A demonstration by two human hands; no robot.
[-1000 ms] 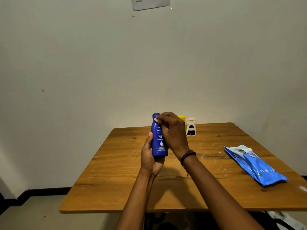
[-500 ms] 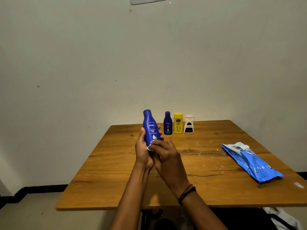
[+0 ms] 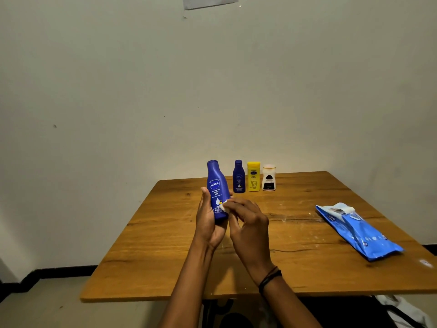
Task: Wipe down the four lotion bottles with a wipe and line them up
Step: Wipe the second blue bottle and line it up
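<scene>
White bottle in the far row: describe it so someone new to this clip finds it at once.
On the wooden table, three small bottles stand in a row at the far edge. The white bottle is the rightmost, next to the yellow bottle. It alone is squat and white with a black label.

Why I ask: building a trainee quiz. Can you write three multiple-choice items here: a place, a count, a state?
1. The blue plastic wipes pack lies on: A the floor; B the wooden table's right side; C a chair.
2. Bottles standing at the far edge: A one; B five; C three.
3. The left hand: A holds the large blue lotion bottle; B lies flat; C points.
Key: B, it rests at the right; C, small blue bottle, yellow bottle, white bottle; A, it wraps that bottle.
</scene>
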